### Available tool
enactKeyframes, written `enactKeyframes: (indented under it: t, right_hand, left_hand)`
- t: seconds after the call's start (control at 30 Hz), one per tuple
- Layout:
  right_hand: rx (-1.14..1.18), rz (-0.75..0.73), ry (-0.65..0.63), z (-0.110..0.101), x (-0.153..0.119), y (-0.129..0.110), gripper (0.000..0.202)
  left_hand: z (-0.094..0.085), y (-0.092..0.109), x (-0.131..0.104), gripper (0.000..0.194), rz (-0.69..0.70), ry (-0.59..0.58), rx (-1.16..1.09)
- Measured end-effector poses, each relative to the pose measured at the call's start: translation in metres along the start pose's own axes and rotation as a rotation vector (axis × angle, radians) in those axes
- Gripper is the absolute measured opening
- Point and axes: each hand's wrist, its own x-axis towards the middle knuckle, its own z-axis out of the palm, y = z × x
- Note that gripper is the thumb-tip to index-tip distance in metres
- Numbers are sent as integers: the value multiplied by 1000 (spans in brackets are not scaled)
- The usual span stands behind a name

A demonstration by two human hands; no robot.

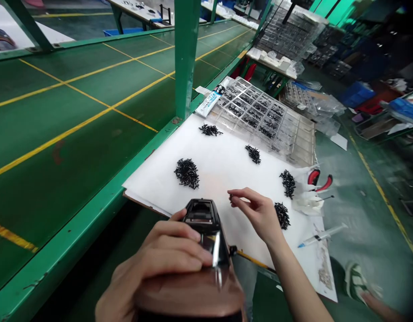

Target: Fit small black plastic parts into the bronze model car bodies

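Observation:
A glossy brown model car (193,290) with black windows lies lengthwise at the bottom centre. Across its roof and side, my left hand (169,255) is wrapped, fingers closed on it. To the right of the car, my right hand (253,205) is over the white board (219,174), thumb and forefinger pinched on a tiny dark piece (231,197) too small to name. Piles of small black screws lie on the board: one at left (187,173), one at upper left (210,129), one at upper middle (253,154), and others near my right wrist (282,215).
A green conveyor (92,120) with a post (186,58) runs along the left. Behind the piles sits a compartmented clear tray (260,112) beside a tube (209,103). Red-handled pliers (313,177) and a syringe (323,235) lie at right. A person's shoe (355,279) shows at lower right.

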Motion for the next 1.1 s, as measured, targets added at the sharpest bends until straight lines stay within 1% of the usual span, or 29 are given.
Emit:
enactKeyframes:
  t: [0.1, 0.2, 0.3, 0.4, 0.47, 0.53, 0.6, 0.63, 0.7, 0.77, 0.87, 0.97, 1.1]
  right_hand:
    - [161, 133, 169, -18, -21, 2, 19]
    - [240, 208, 280, -29, -40, 4, 24]
    - [213, 253, 336, -34, -57, 7, 25]
    - [80, 298, 328, -34, -74, 13, 22]
    - [-56, 312, 317, -32, -84, 18, 19]
    - [-212, 288, 345, -29, -92, 25, 18]
    - [-354, 238, 390, -28, -97, 31, 18]
    - [-405, 209, 401, -28, -99, 33, 18]
    - [-460, 151, 383, -29, -101, 35, 18]
    - [-472, 90, 329, -30, -102, 36, 18]
    - [-477, 23, 248, -33, -102, 37, 19]
    - [-480, 7, 186, -36, -101, 37, 22]
    - [-460, 11, 80, -45, -96, 33, 20]
  left_hand:
    - [21, -5, 18, 10, 15, 6, -184]
    - [45, -11, 24, 16, 41, -89, -201]
    - [56, -13, 21, 22, 75, -177, -171]
    - [54, -11, 15, 27, 27, -201, -129]
    - [52, -10, 12, 24, -24, -165, -82]
    - [52, -9, 12, 18, -48, -108, -48]
    - [54, -8, 16, 16, -63, -84, -52]
    - [55, -8, 18, 17, -66, -91, -61]
    - [58, -6, 23, 20, -43, -129, -82]
    - [62, -4, 27, 22, -9, -160, -90]
    - [70, 0, 29, 20, 27, -182, -83]
    - [81, 3, 29, 15, 84, -214, -53]
    - [93, 3, 28, 17, 170, -290, -26]
